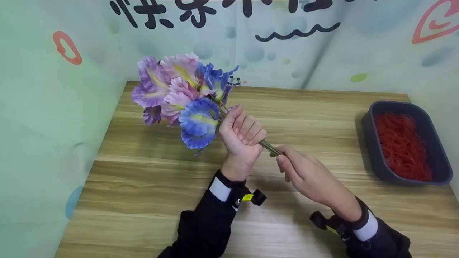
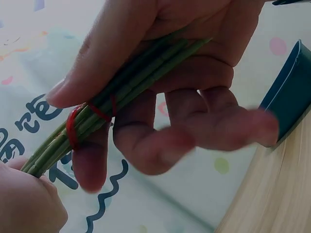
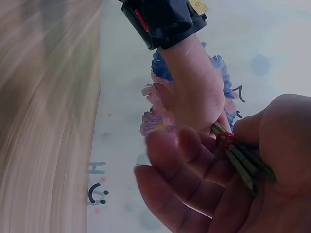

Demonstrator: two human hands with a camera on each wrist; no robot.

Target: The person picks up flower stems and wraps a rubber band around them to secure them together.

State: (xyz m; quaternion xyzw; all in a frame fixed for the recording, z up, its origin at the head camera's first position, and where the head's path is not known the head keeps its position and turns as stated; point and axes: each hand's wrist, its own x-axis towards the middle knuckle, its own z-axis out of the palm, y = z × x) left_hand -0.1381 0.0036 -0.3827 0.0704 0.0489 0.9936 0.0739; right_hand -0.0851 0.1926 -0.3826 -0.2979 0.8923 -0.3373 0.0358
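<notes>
A bunch of artificial flowers (image 1: 199, 118) with purple, pink and blue petals leans to the upper left in the head view. My left hand (image 1: 242, 139) grips its green stems just below the blooms. Farther down, near the cut ends, my right hand (image 1: 310, 175) pinches the stems (image 1: 269, 147) between thumb and forefinger. A red rubber band (image 2: 73, 128) circles the stems, with part of it crossing by the right forefinger in the left wrist view. The other right fingers (image 3: 160, 194) are loosely bent, away from the stems. The stem tips lie against the right palm.
At the right of the wooden table (image 1: 125, 200) stands a dark grey plastic tub (image 1: 440, 161) holding a heap of red rubber bands (image 1: 403, 147). A printed pale green backdrop (image 1: 272, 64) rises behind the table and along its sides. Both wrists carry small strapped cameras (image 1: 258, 197).
</notes>
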